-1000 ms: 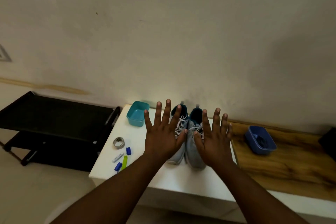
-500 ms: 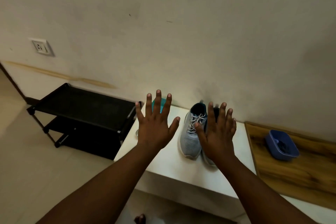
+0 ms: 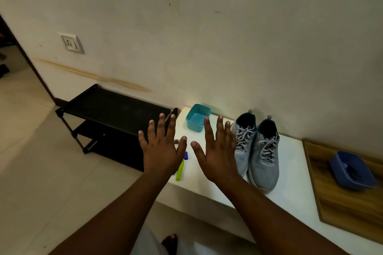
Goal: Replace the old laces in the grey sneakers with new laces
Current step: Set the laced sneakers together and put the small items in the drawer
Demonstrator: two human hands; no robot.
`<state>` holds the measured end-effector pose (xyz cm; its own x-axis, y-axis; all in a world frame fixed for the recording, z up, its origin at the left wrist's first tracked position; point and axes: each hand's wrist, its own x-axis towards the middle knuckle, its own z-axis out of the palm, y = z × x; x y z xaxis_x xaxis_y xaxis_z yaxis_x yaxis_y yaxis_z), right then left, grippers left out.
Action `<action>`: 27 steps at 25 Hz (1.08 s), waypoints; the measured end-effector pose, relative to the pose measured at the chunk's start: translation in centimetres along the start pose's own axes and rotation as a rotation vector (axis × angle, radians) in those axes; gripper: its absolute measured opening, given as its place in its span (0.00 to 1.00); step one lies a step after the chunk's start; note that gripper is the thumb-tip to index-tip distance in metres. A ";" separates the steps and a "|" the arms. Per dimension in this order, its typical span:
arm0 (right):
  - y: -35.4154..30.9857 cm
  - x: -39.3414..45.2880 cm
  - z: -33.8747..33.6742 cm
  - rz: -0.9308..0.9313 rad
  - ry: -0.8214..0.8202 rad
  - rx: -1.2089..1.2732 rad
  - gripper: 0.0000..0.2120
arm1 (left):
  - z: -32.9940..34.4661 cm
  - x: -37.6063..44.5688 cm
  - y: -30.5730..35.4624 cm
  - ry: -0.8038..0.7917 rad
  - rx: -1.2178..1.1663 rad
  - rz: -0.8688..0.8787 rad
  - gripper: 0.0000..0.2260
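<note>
White bench (image 3: 290,182) stood against wall. Grey sneakers (image 3: 257,151) sat side by side on it, laced, toes toward camera. Left hand (image 3: 162,149) and right hand (image 3: 217,151) hovered left of shoes, fingers spread, holding nothing.

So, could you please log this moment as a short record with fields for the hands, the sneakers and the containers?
left hand: open, fingers spread, holding nothing
right hand: open, fingers spread, holding nothing
grey sneakers: side by side on the white table, both laced
teal container: on the table near the wall
blue container: on the wooden board
</note>
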<state>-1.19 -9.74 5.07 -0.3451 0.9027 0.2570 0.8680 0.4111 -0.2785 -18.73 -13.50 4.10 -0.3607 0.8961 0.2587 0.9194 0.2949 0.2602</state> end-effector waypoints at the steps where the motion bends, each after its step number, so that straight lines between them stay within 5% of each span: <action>1: -0.1 -0.1 0.3 -0.003 -0.010 0.000 0.37 | 0.2 0.0 0.0 -0.011 0.002 -0.009 0.35; 11: -2.6 -2.7 -0.1 0.006 0.005 -0.036 0.35 | -0.9 -2.7 -2.6 0.074 -0.107 -0.047 0.30; 20: -5.9 -5.1 1.8 -0.052 -0.138 -0.083 0.36 | 1.1 -7.0 -4.9 -0.058 -0.148 -0.211 0.29; 27: -7.0 -3.2 7.5 -0.352 -0.510 -0.138 0.25 | 9.6 -8.9 -7.6 -0.147 -0.783 -0.805 0.25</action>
<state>-8.80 -14.56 -0.78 -0.7154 0.6774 -0.1714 0.6978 0.7050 -0.1266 -20.98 -20.55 -9.07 -0.7339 0.5850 -0.3452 0.0586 0.5609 0.8258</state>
